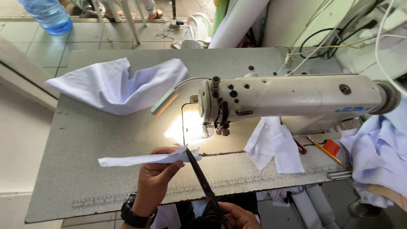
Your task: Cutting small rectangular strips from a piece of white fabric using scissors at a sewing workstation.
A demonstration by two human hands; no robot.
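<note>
- Strip of white fabric [144, 159] is pinched in the left hand [156, 178], thumb on top and fingers under, so that grip is closed on the cloth near its right end.
- Long axis runs pretty much sideways: most of the strip sticks out to the left of the grip, and only a short folded bit pokes out to the right.
- Scissors [202, 178] come up from the right hand [235, 216] at the bottom edge, blades slanting up and left, tip touching the strip just right of the left-hand grip.
- Right hand is wrapped round the handles; can't tell how far the blades are apart.
- Beyond the grip: grey desk [85, 169], then the sewing machine [292, 99] with its lamp [164, 102] lit, and a crumpled white cloth [118, 85] further back left.
</note>
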